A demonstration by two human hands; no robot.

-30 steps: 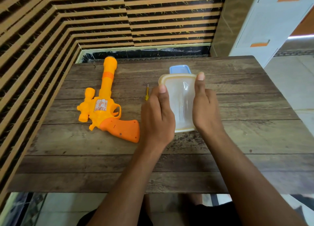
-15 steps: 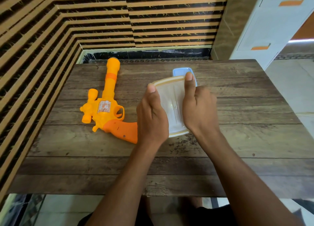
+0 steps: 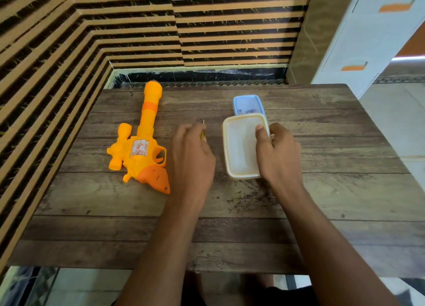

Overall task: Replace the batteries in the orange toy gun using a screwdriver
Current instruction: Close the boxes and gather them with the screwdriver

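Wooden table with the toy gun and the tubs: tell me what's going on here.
A person sits at the wooden plank table. The right hand holds a translucent cream-rimmed plastic tub, just in front of a small blue-lidded plastic box. The left hand is over a thin yellow-handled screwdriver; whether it grips it I cannot tell. The orange plastic toy gun lies untouched to the left, not yet opened.
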